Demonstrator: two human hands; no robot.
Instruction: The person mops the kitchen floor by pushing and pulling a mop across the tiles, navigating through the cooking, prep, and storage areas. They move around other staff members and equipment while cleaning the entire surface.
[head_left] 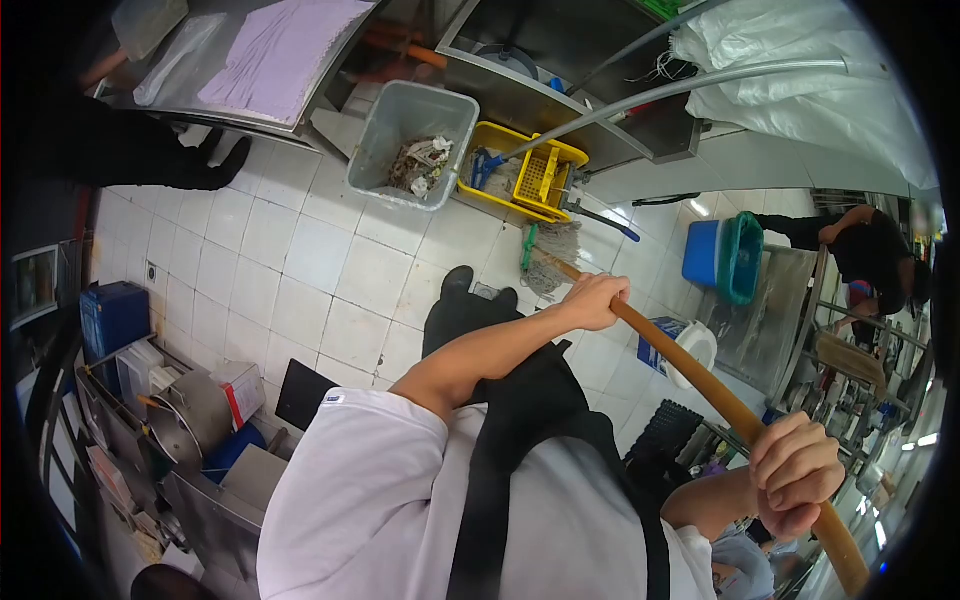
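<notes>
Both my hands grip the long wooden handle of a mop [688, 362], which slants from the lower right towards the floor. My left hand [597, 301] is closed round it lower down, in front of my body. Higher up, my right hand [797, 472] wraps it near the right side of the view. The grey string head [557, 258] with its green clamp [528, 247] rests on the white tiles, just beside a yellow mop bucket [478, 140]. A second mop, with a blue clamp [486, 165] and a metal pole [640, 100], stands in that bucket.
A grey bin [414, 100] holding rubbish stands left of the bucket. To the right are a blue bin [702, 252] with a green liner and a white bucket [697, 352]. A person in dark clothes [872, 250] is at the right, another [100, 140] at the left. Pots and boxes fill the lower left.
</notes>
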